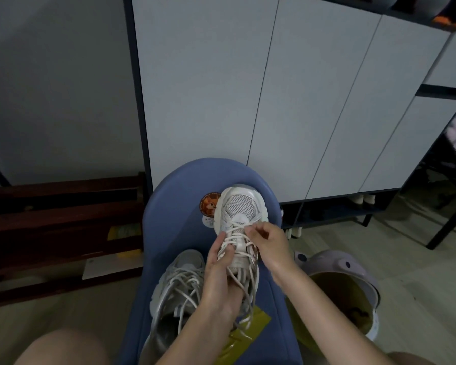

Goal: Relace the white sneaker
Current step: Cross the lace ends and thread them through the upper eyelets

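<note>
Bare knees sit at the near edge, and just past them both forearms reach out over a blue stool (169, 206) where the work is going on. On the right hand (270, 245), thumb and forefinger pinch a strand of the lace (231, 229) close to the toe-end eyelets of the white sneaker (238, 206), the other fingers curled in behind. The left hand (219, 270) grips the sneaker's left flank and tongue, its fingers curled over the laced rows and its thumb along the side, steadying the shoe. That sneaker lies on the far half of the stool with its mesh toe pointing away. Several crossings already run up the eyelets, so the threading looks largely in, but they are slack and long loose ends trail down toward the heel, so I would judge that tightening row by row and tying off are left. Whether every eyelet is filled I cannot tell, since the hands cover the upper rows. Just left and nearer lies a second sneaker (177, 291), grey-white, its own loose laces spilling close to the trailing ends and apt to tangle with them. Yellow tape (248, 330) is stuck to the stool beneath the wrists, round stickers (208, 205) sit beside the toe, a lilac bin (353, 275) stands on the right, and pale cabinet doors (248, 88) rise beyond.
</note>
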